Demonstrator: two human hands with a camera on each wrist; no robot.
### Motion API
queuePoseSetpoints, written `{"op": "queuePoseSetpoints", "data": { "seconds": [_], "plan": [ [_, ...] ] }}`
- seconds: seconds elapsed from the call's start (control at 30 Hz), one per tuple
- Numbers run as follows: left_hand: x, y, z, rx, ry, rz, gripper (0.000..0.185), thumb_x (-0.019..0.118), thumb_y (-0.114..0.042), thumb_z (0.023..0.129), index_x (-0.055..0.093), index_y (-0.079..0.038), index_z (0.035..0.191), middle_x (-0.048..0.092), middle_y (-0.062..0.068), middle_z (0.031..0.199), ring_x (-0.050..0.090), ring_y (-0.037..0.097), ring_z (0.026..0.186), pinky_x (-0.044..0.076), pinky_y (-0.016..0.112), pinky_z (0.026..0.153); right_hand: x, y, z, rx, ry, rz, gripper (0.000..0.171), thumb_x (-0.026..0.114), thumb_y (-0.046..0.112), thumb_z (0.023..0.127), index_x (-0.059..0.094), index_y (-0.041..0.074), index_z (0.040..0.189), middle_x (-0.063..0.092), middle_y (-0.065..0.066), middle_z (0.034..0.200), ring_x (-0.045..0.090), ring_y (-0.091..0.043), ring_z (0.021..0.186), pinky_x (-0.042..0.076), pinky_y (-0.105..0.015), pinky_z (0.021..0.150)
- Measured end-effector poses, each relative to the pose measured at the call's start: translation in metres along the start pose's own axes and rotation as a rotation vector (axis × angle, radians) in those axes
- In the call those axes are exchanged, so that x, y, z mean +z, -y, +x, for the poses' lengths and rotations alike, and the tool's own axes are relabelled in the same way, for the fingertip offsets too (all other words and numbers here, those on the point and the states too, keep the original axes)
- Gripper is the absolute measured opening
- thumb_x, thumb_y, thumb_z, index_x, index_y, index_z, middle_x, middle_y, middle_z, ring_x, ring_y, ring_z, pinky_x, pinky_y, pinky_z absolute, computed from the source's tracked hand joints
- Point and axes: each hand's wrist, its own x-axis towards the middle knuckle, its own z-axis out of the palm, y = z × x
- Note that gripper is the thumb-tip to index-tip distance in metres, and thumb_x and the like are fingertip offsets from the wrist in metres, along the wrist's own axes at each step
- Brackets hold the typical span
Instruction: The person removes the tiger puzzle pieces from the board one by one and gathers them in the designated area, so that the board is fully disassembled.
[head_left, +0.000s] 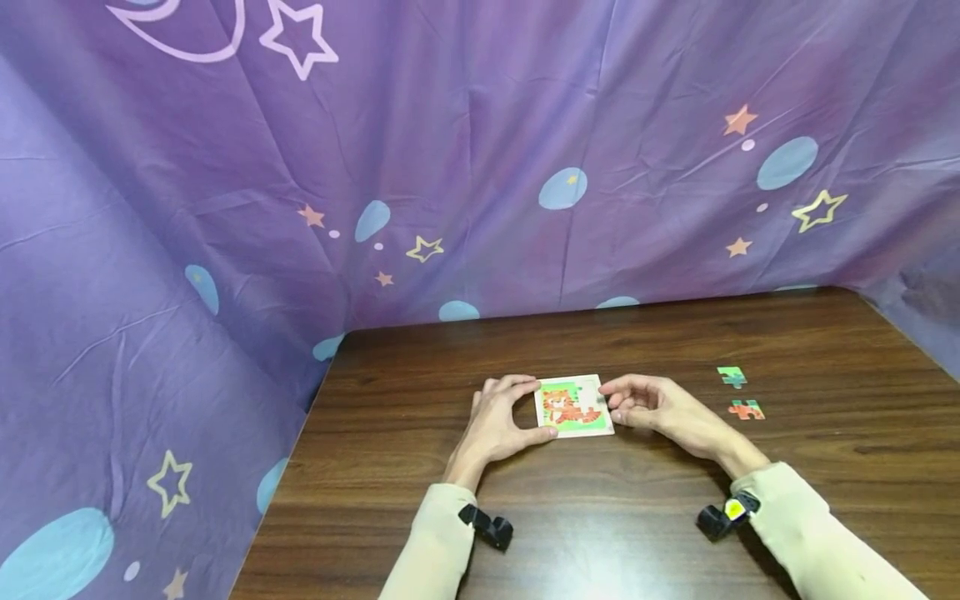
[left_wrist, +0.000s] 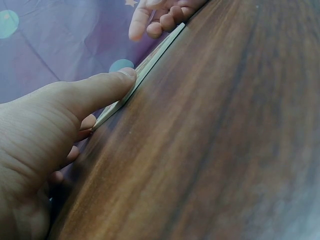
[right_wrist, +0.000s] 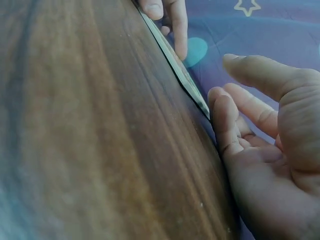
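Your left hand's fingers [head_left: 517, 385] curl over the far left corner of the puzzle board [head_left: 575, 406], and your thumb presses against its near left edge, so your left hand [head_left: 501, 421] pinches the board from that side. The left wrist view shows the thumb tip flat against the thin edge of the board, which lies flat on the counter [head_left: 622, 508].

Your right hand's fingers [head_left: 622, 398] are loosely bent just at the board's right edge. The index finger reaches along the far right corner and the others tuck in beside the edge. In the right wrist view the fingertips sit right next to the board, but you cannot tell whether they actually grip it; the palm of your right hand [head_left: 663, 408] looks open and relaxed.

The board sits near the middle of the counter, between your two hands, showing an orange animal on green with a pale unfilled patch at the far right.

Farther right, well apart from the board, lie two loose pieces: a green piece [head_left: 732, 377] and, nearer to you, an orange piece [head_left: 746, 409].

A purple cloth [head_left: 465, 150] with stars and blue ovals hangs behind the counter and along its left side.
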Motion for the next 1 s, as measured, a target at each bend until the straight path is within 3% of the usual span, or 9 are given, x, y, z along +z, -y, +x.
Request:
{"op": "queuePoseSetpoints", "data": {
  "seconds": [0.23, 0.43, 0.8, 1.0],
  "plan": [
    [0.001, 0.0, -0.002, -0.007, 0.004, -0.005, 0.083, 0.094, -0.056, 0.085, 0.067, -0.021, 0.156, 0.06, -0.005, 0.161, 0.053, 0.022, 0.14, 0.04, 0.048, 0.115, 0.005, 0.0, -0.001, 0.02, 0.053, -0.012, 0.047, 0.078, 0.007, 0.102, 0.064, -0.005, 0.145, 0.07, -0.022, 0.117, 0.07, -0.015, 0.095, 0.059, -0.027, 0.07],
    [0.001, 0.0, 0.0, 0.003, -0.01, -0.005, 0.083, 0.094, -0.055, 0.085, 0.068, -0.02, 0.155, 0.061, -0.005, 0.161, 0.053, 0.022, 0.139, 0.04, 0.047, 0.114, 0.008, 0.004, 0.0, 0.012, 0.071, -0.067, 0.046, 0.082, 0.009, 0.099, 0.067, -0.001, 0.142, 0.071, -0.018, 0.103, 0.066, -0.013, 0.084, 0.055, -0.027, 0.06],
    [0.001, 0.0, -0.001, 0.0, -0.005, -0.006, 0.082, 0.093, -0.055, 0.085, 0.067, -0.02, 0.155, 0.06, -0.005, 0.161, 0.053, 0.022, 0.14, 0.04, 0.048, 0.114, 0.016, 0.005, 0.002, -0.102, 0.055, -0.219, 0.045, 0.09, 0.01, 0.093, 0.073, 0.002, 0.134, 0.068, -0.012, 0.097, 0.061, -0.011, 0.08, 0.051, -0.024, 0.065],
    [0.001, 0.0, 0.0, 0.002, -0.005, -0.009, 0.082, 0.094, -0.054, 0.085, 0.067, -0.02, 0.155, 0.06, -0.005, 0.161, 0.053, 0.022, 0.141, 0.04, 0.048, 0.115, 0.021, 0.008, 0.002, -0.119, 0.037, -0.307, 0.045, 0.095, 0.016, 0.089, 0.078, 0.007, 0.13, 0.062, -0.011, 0.104, 0.058, -0.014, 0.082, 0.05, -0.024, 0.067]
  ]
}}
